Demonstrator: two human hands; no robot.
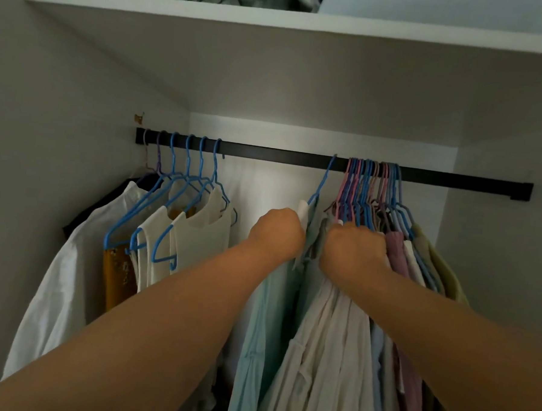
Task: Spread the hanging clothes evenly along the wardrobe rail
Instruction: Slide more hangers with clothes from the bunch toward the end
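A black rail (275, 157) runs across the wardrobe. Several garments on blue hangers (183, 185) hang spaced out at its left end. A tight bunch of hangers (372, 185) with pale and mauve clothes crowds the right part. One blue hanger (323, 179) with a light teal garment (264, 315) hangs tilted, just left of the bunch. My left hand (277, 232) grips the shoulder of that teal garment. My right hand (355, 250) grips the tops of the bunched clothes right beside it. A bare stretch of rail lies between the two groups.
A white shelf (273, 17) with folded fabric on it spans above the rail. Grey wardrobe walls close in at left (30, 161) and right (496, 248). The rail's right end (521, 190) is bare.
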